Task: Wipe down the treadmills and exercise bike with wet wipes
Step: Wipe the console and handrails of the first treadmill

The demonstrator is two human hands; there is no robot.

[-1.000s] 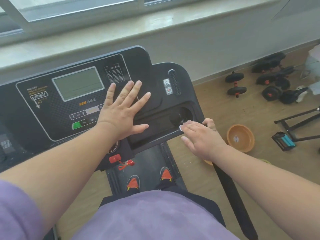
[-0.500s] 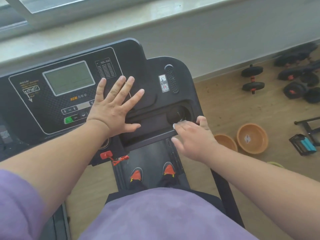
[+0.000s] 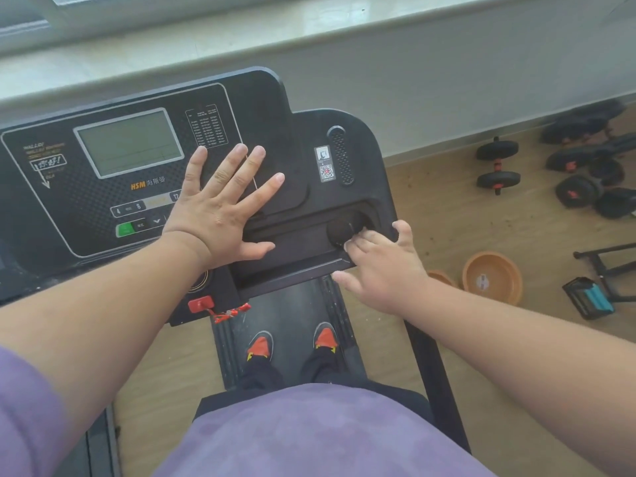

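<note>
I stand on a black treadmill; its console (image 3: 261,108) with a grey screen is right in front of me. My left hand (image 3: 220,215) lies flat on the console, fingers spread, just right of the screen. My right hand (image 3: 385,270) presses a white wet wipe (image 3: 356,237) with straight fingers against the rim of the round cup holder (image 3: 340,228) on the console's right side. Most of the wipe is hidden under the fingers. My orange-toed shoes stand on the belt (image 3: 292,311) below.
A red safety key (image 3: 200,304) with a cord hangs under the console. On the wooden floor to the right lie two orange bowls (image 3: 492,280), several black dumbbells (image 3: 497,165) and a black-and-blue object (image 3: 590,297) by a metal frame. A window sill (image 3: 241,29) runs behind the console.
My right hand with the wipe has slid a little forward to the cup holder's edge. My left hand stays flat on the console. The view has shifted slightly.
</note>
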